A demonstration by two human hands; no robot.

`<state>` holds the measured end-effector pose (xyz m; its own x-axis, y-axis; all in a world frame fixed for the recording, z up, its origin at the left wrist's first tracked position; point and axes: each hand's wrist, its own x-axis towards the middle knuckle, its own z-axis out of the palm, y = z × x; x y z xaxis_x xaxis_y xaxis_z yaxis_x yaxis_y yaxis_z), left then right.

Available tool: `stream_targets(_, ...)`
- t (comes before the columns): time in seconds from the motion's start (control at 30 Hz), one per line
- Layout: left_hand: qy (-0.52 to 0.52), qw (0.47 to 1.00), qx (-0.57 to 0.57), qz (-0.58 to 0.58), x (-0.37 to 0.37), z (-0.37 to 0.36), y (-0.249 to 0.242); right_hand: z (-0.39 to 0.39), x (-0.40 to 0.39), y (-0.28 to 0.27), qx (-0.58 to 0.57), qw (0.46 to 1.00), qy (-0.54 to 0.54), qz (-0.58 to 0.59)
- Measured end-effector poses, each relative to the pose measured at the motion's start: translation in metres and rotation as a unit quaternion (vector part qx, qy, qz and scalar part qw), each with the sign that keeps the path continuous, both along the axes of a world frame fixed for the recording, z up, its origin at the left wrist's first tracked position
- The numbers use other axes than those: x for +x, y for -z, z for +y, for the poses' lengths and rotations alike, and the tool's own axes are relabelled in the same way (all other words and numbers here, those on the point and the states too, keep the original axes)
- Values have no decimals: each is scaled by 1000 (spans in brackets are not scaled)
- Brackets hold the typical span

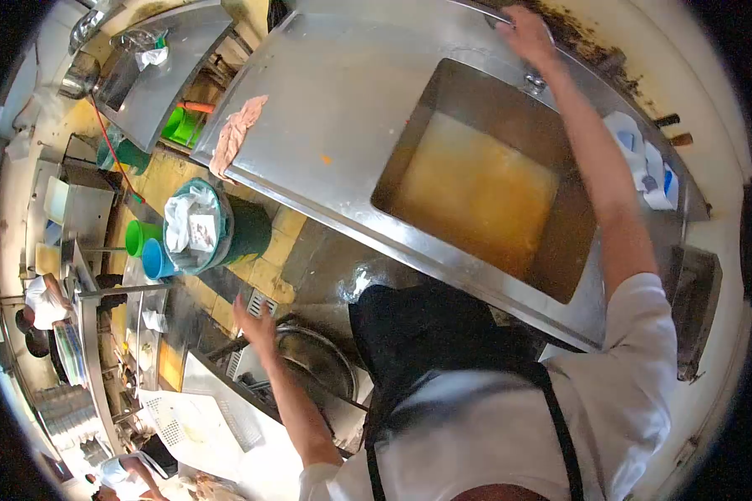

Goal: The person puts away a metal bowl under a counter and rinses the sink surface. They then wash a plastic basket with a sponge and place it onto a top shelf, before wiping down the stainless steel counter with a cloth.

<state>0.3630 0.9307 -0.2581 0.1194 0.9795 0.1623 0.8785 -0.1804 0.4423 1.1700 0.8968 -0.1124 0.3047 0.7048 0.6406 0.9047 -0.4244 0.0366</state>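
A steel sink [587, 267] holds cloudy, yellow-brown water. At its back edge, my right hand [525, 35] is closed on the curved metal faucet [495, 18], whose shape the fingers partly hide. A metal fitting [533, 81] shows near my right wrist. My left hand [255, 324] is held out low on the left, fingers apart and holding nothing, near a large round metal pot [313, 359]. On the steel counter [326, 92] lie a crumpled pink cloth [238, 135] and a small orange scrap [327, 159].
A lined bin [246, 234] stands beside green [140, 238] and blue [156, 259] buckets on the tiled floor. White and blue packages [643, 159] lie right of the sink. Two people [48, 301] [129, 476] show at lower left, near racks.
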Motion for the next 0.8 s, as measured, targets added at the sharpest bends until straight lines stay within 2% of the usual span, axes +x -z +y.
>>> stream_targets(0.03, 32, 999, 5, -19, 22, 24, 13, 16, 20, 6, 9, 996, 25, -90)
stream_targets(0.13, 105, 993, 61, 5, 83, 110, 23, 27, 16, -18, -66, 956, 235, -164)
stream_targets(0.17, 146, 985, 94, 8, 90, 151, 33, 35, 33, -18, -121, 962, 234, -67)
stream_targets(0.23, 142, 987, 71, 33, 112, 233, 30, 35, 76, -3, -233, 937, 225, 131)
stream_targets(0.3, 124, 989, 61, 58, 130, 299, 27, 29, 53, 6, -247, 940, 231, 48)
stream_targets(0.33, 134, 985, 78, 77, 123, 347, 46, 30, 48, 4, -249, 939, 238, 2)
stream_targets(0.37, 147, 980, 90, 96, 120, 384, 70, 31, 55, 9, -283, 928, 241, 6)
stream_targets(0.43, 52, 973, 56, 220, 175, 400, 82, 29, 77, 22, -348, 904, 248, 14)
stream_targets(0.47, 5, 959, 43, 281, 202, 407, 82, 22, 83, 26, -319, 919, 231, -15)
stream_targets(0.5, 75, 915, 118, 379, 199, 451, 134, 18, 81, 29, -291, 932, 210, -44)
stream_targets(0.57, 85, 948, 69, 299, 285, 424, 98, 14, 79, 34, -242, 951, 180, -70)
stream_targets(0.6, 127, 965, 61, 220, 320, 416, 96, 16, 78, 35, -222, 957, 172, -69)
stream_targets(0.63, 210, 869, 168, 414, 348, 429, 132, 15, 78, 34, -200, 963, 167, -70)
stream_targets(0.67, 208, 910, 112, 341, 396, 393, 99, 11, 82, 36, -179, 971, 125, -95)
stream_targets(0.7, 242, 909, 89, 327, 440, 377, 93, 5, 85, 36, -158, 976, 83, -120)
stream_targets(0.73, 273, 908, 64, 312, 477, 360, 90, 10, 75, 30, -191, 967, 150, -73)
stream_targets(0.77, 325, 883, 125, 315, 507, 332, 84, 19, 64, 22, -220, 952, 213, -26)
stream_targets(0.8, 371, 853, 187, 315, 535, 308, 79, 22, 61, 17, -219, 950, 221, -12)
